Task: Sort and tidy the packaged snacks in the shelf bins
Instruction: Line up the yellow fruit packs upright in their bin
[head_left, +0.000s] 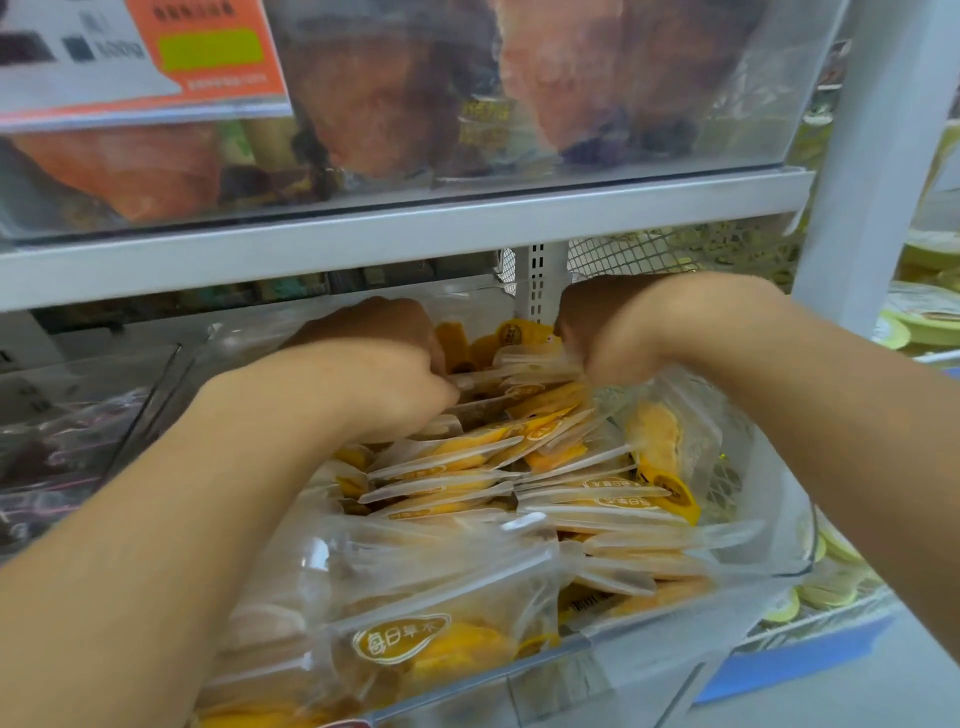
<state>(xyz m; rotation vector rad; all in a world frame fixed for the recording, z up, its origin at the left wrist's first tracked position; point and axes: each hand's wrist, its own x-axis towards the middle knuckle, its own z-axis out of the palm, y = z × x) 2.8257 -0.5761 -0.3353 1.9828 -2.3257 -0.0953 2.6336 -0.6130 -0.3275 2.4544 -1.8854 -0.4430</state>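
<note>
A clear plastic bin (774, 551) on the lower shelf is full of small clear packets of yellow dried fruit (467, 467), most of them standing on edge in rows. Both hands reach deep into the back of the bin. My left hand (384, 358) curls its fingers around the back packets (519, 374) from the left. My right hand (608, 327) grips the same upright stack from the right. The fingertips of both hands are hidden among the packets. Larger packets with a yellow oval logo (400, 639) lie flat at the bin's front.
The white shelf board (415, 239) runs just above the hands, with a clear bin of orange and brown packets (467, 93) on it. A bin of dark packets (67, 447) stands to the left. A white upright post (862, 156) and green-yellow goods (831, 592) lie right.
</note>
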